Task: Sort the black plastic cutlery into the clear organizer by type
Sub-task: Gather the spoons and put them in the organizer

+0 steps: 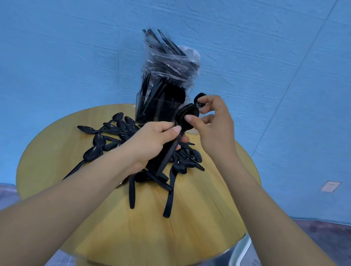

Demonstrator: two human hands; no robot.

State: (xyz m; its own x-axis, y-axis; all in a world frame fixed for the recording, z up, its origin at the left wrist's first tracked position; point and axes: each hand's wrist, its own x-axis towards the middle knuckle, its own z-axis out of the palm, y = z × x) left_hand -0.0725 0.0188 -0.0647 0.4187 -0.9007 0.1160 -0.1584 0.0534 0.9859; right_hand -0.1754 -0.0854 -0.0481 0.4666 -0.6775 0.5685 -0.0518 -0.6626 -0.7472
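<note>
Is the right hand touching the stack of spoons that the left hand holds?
Touching. The head view shows the right hand with its thumb pressed on the bowls of the stack of spoons, which the left hand grips by the handles.

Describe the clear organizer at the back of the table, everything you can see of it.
The clear organizer is a see-through box, plastic by the look, standing upright at the far edge of the round wooden table, near the blue wall. Black cutlery stands upright inside it, packed close. A crinkled clear bag holding more black cutlery sticks out of its top. Loose spoons lie in front of it. Neither hand touches it.
</note>
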